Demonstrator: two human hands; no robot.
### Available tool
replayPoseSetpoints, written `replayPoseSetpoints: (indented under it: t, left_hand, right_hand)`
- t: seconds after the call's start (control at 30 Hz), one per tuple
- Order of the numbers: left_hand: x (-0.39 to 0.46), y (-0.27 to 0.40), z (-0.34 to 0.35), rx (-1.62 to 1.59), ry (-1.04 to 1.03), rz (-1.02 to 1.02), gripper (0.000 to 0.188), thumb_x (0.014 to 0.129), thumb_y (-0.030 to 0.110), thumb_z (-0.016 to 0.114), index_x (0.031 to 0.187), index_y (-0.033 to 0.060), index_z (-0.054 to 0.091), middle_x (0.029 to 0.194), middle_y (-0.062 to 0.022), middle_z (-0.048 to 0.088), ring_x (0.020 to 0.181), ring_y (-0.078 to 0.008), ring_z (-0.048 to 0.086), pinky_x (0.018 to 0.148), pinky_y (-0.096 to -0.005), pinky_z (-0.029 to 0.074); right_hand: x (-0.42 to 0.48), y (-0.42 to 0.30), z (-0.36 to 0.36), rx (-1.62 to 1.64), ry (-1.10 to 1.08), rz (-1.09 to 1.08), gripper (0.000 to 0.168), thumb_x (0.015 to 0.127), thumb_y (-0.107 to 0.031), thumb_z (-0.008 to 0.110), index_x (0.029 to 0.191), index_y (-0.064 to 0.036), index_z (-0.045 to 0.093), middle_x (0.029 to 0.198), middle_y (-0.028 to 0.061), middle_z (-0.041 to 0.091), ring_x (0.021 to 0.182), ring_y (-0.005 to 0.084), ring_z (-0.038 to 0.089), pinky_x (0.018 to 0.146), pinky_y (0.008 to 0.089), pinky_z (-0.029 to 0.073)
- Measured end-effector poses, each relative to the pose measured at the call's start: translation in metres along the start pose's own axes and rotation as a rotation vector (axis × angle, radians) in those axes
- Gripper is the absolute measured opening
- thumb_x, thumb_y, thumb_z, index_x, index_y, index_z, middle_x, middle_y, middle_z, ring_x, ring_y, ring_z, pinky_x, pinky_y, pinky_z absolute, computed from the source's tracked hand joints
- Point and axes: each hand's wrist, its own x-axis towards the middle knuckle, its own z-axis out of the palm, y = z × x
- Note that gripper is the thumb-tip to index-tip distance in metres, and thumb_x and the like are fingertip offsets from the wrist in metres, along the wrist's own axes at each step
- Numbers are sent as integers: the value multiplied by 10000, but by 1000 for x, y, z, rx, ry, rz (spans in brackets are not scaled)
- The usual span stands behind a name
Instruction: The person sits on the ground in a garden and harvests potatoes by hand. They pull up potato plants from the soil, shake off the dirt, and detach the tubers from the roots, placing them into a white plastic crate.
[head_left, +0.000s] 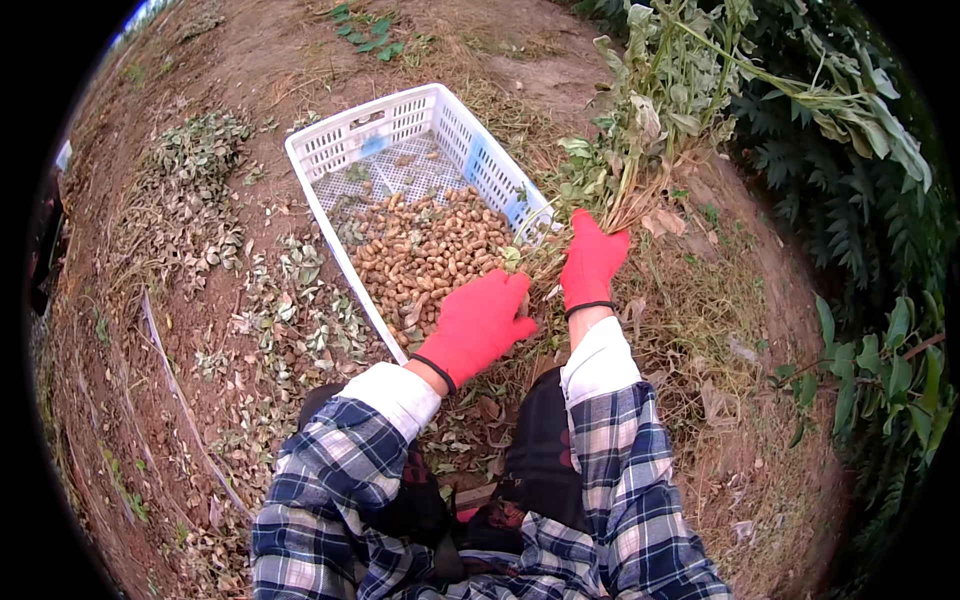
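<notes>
My right hand (594, 259), in a red glove, is closed around the lower stems of a bunch of wilted peanut plants (660, 112), whose leafy tops lie away to the upper right. To its left, my left hand (480, 322), also red-gloved, is over the near right corner of a white plastic crate (341, 251). Its fingers are bent beside the roots; whether they hold anything is hidden. Unshelled peanuts (427, 255) cover the near part of the crate's perforated floor, with a few leaf scraps among them.
Dry leaves (202, 157) lie in heaps on the soil left of the crate. Straw and dried stems (675, 300) cover the ground at right. Green shrubs (885, 367) stand along the right edge. A thin pale strip (176, 382) lies at lower left.
</notes>
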Motion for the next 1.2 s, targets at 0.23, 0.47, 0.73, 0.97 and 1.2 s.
replayPoseSetpoints:
  t: [0.23, 0.47, 0.73, 0.97, 1.2]
  left_hand:
    - [0, 1, -5, -56, 19, 0, 312, 725, 275, 648, 925, 99, 484, 804, -130, 558, 726, -298, 593, 594, -421, 460]
    - [-3, -25, -23, -383, 114, -134, 123, 784, 182, 586, 853, 84, 560, 791, -78, 583, 714, -254, 577, 631, -358, 453]
    - [3, -7, -6, -53, -20, -161, 284, 753, 372, 647, 870, 116, 608, 849, -83, 577, 791, -282, 586, 668, -390, 455]
    - [9, -16, 1, -129, -47, -150, 284, 727, 344, 656, 834, 89, 594, 746, -91, 583, 733, -277, 591, 640, -381, 459]
    - [8, -4, -27, -362, 138, -114, 126, 713, 141, 655, 762, 66, 566, 681, -47, 579, 626, -162, 564, 602, -285, 452]
  right_hand:
    - [-1, 4, 0, -4, -42, 8, 554, 708, -32, 668, 1184, 76, 406, 1116, 141, 537, 933, 224, 534, 826, 315, 417]
    - [11, 6, -9, 29, 8, 91, 576, 696, -66, 693, 1181, 75, 417, 1108, 138, 539, 933, 229, 529, 826, 327, 415]
    - [-4, -3, -2, 20, -46, 118, 556, 699, -54, 692, 1174, 54, 425, 1073, 115, 548, 907, 213, 533, 795, 318, 425]
    - [-5, 2, 4, 13, -118, 33, 550, 703, -53, 696, 1171, 45, 426, 1060, 98, 555, 896, 204, 536, 799, 300, 419]
    - [3, -6, -2, 151, 66, 204, 480, 717, -54, 682, 1140, 17, 466, 993, 81, 573, 767, 193, 542, 642, 322, 439]
